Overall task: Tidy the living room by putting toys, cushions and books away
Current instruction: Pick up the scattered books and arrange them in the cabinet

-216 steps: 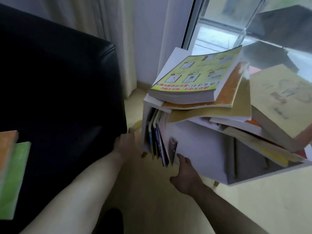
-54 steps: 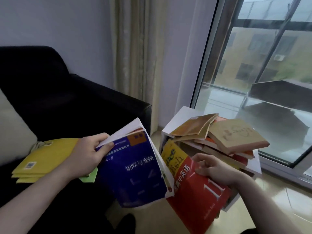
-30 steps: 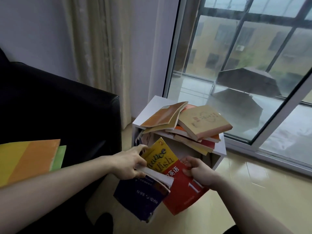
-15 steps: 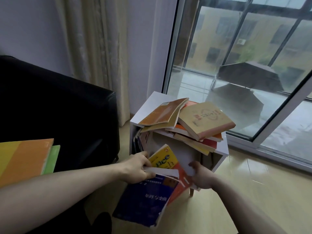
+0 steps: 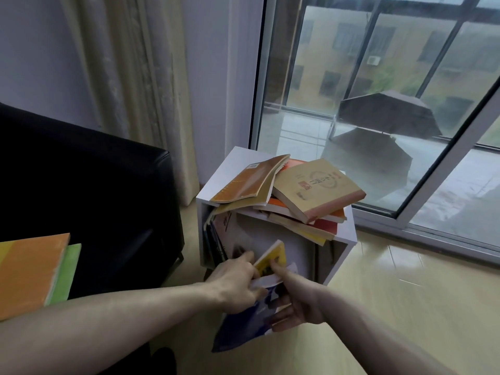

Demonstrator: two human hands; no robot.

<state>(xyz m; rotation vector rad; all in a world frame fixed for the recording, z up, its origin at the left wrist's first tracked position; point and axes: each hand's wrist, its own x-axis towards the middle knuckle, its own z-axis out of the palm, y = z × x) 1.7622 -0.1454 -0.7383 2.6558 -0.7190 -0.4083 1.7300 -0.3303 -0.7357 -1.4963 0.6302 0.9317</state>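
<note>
Books going into the little white shelf

The left hand (image 5: 238, 286) and the right hand (image 5: 296, 301) both hold books right in front of the white shelf (image 5: 339, 251). The left grip pinches the yellow book (image 5: 272, 257), which stands on edge with its long side pointing into the shelf opening. The right grip curls under the blue book (image 5: 243, 328), which hangs lower, near the floor. The opening is just ahead of both hands, and the yellow book looks closest to sliding in.
</note>
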